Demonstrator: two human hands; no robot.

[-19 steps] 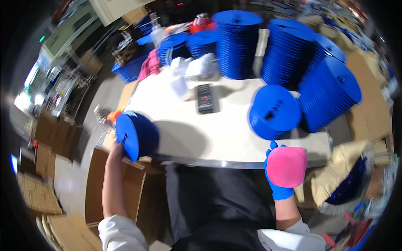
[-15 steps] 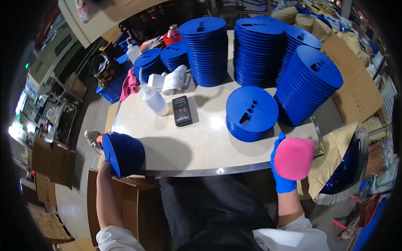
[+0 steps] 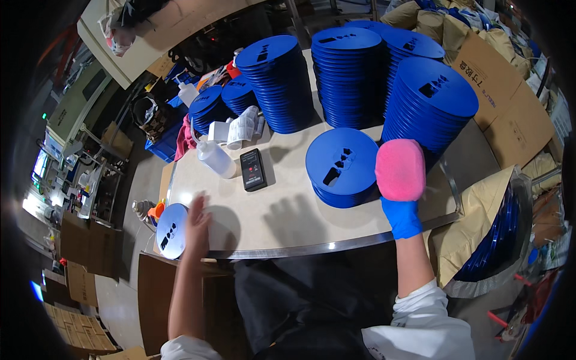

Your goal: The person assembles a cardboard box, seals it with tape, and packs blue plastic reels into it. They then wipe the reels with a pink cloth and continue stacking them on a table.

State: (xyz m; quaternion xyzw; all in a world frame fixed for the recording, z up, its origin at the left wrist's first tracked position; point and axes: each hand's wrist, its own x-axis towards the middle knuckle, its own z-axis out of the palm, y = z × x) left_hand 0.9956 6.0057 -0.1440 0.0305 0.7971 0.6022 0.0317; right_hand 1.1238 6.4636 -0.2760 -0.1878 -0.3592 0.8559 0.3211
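Note:
My left hand (image 3: 198,227) is bare and slightly blurred, with its fingers stretched out and nothing in them. It is raised at the table's front left, just right of a tilted blue slotted disc (image 3: 172,233); whether more discs are behind that one is hidden. In my right hand (image 3: 401,217), which wears a blue glove, is a rounded pink pad (image 3: 401,171) that hides most of the fingers. The pad is beside a low stack of blue discs (image 3: 341,162) and in front of a tall leaning stack (image 3: 431,108).
More tall disc stacks (image 3: 276,87) stand along the table's far side. A squeeze bottle (image 3: 216,159) and a black handheld device (image 3: 253,170) sit left of centre. A paper-lined bag (image 3: 480,222) adjoins the right edge; cardboard boxes (image 3: 93,240) are at the left.
My left hand has let go of the blue disc stack and moved right. My right hand has gone forward with the pink pad toward the stacks. The view has shifted slightly.

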